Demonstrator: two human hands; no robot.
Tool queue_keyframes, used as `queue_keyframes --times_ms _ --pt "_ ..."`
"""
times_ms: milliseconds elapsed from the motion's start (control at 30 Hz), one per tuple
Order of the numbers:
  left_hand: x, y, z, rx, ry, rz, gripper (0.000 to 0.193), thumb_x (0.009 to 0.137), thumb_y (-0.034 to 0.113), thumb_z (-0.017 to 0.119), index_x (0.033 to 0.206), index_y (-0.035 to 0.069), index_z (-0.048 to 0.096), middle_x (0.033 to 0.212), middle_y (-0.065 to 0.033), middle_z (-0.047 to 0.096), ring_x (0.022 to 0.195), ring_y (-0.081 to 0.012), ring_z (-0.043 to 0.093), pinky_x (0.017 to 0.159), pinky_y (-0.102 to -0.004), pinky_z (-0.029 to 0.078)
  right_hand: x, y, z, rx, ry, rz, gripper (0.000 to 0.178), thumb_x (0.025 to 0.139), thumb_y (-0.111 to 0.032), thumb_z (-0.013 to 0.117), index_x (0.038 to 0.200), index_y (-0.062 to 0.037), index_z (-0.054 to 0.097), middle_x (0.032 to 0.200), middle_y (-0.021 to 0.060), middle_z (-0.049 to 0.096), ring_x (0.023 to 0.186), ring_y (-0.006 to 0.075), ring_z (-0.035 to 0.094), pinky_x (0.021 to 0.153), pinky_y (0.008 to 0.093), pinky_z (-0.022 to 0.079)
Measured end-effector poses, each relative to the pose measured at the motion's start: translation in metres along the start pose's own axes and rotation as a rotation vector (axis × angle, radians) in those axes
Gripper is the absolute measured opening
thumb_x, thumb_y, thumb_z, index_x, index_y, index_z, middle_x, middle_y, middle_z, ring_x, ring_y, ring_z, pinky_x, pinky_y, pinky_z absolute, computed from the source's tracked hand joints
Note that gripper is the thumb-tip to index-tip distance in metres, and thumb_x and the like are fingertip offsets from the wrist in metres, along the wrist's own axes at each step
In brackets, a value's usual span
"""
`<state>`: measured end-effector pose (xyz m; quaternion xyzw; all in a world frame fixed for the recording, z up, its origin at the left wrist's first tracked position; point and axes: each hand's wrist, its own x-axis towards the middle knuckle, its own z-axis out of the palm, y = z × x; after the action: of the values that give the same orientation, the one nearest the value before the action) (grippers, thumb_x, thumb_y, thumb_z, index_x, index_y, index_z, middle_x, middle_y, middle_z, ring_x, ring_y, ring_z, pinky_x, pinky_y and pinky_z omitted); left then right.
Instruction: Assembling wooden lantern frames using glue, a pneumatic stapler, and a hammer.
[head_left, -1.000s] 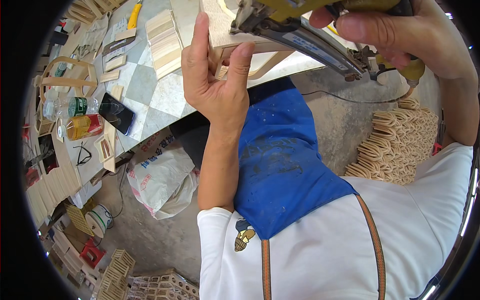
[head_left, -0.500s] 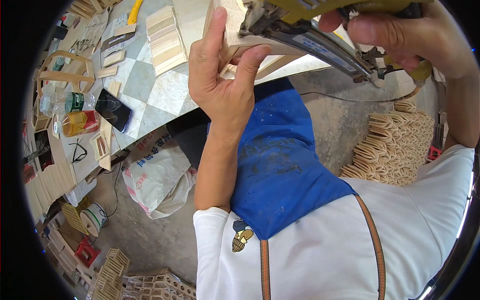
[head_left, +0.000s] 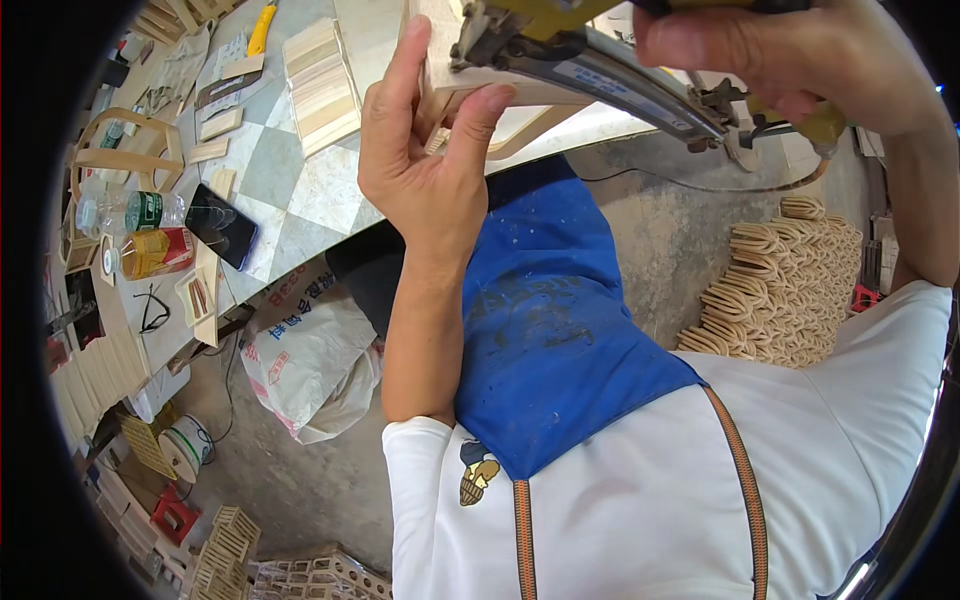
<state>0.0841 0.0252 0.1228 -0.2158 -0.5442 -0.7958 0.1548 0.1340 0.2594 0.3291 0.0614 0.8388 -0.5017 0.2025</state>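
Observation:
At the table's near edge, my left hand [head_left: 425, 175] grips the corner of a pale wooden frame [head_left: 450, 85], with the forefinger along one side and the thumb across the front. My right hand [head_left: 750, 45] is wrapped round the handle of a yellow air nail gun [head_left: 610, 75]. The gun's nose is over the wood, right of my left forefinger, and its long magazine slants down to the right. Whether the nose touches the wood I cannot tell. The top of the gun and the far part of the frame are cut off by the picture's edge.
Left of the frame lie wooden slats [head_left: 322, 88], a yellow-handled cutter [head_left: 262, 30], a phone [head_left: 222, 225], bottles [head_left: 158, 252] and a wooden basket frame [head_left: 128, 158]. An air hose [head_left: 740, 188] trails right. Stacked wooden loops [head_left: 785, 290] stand on the floor; a white sack [head_left: 310, 360] lies under the table.
My hands, the nail gun and the wooden frame have shifted slightly left. The gun's nose is a little closer to my left forefinger. Both grips are kept.

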Motion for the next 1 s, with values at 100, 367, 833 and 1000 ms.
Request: queue_keyframes --times_ms 100,367,833,1000 --pt "-0.003 -0.005 -0.006 0.086 -0.023 -0.007 0.066 0.083 0.009 0.087 0.144 0.008 0.061 0.086 0.0032 0.053 0.069 -0.0066 0.043 0.066 -0.0174 0.044 0.01 -0.024 0.036 -0.009 0.024 -0.007 0.027 0.096 -0.024 0.076 0.099 -0.0003 0.064 0.061 0.0027 0.058 0.036 0.0117 0.044 0.033 0.0229 0.037" --pt "-0.006 -0.003 -0.005 0.102 -0.02 -0.032 0.067 0.081 0.011 0.09 0.142 0.01 0.064 0.087 0.0038 0.05 0.07 -0.008 0.041 0.066 -0.0187 0.044 0.01 -0.027 0.044 -0.004 0.021 -0.012 0.026 0.096 -0.022 0.076 0.099 0.0 0.064 0.062 0.0029 0.058 0.036 0.0118 0.044 0.033 0.0228 0.037" --pt "-0.005 -0.006 0.002 0.092 -0.035 0.046 0.067 0.081 0.01 0.089 0.143 0.011 0.064 0.087 0.0027 0.054 0.072 -0.0078 0.046 0.065 -0.0196 0.044 0.008 -0.016 0.035 0.031 0.04 -0.026 0.024 0.097 -0.019 0.075 0.1 0.0007 0.063 0.063 0.0032 0.059 0.037 0.012 0.044 0.034 0.0226 0.039" --pt "0.003 -0.004 -0.002 0.164 -0.059 0.08 0.063 0.084 0.012 0.087 0.143 0.013 0.064 0.089 0.0017 0.056 0.074 -0.008 0.049 0.063 -0.0202 0.044 -0.004 -0.008 0.012 0.045 0.072 -0.047 0.023 0.097 -0.018 0.075 0.101 0.0009 0.063 0.064 0.0033 0.059 0.037 0.0121 0.044 0.034 0.0225 0.039"
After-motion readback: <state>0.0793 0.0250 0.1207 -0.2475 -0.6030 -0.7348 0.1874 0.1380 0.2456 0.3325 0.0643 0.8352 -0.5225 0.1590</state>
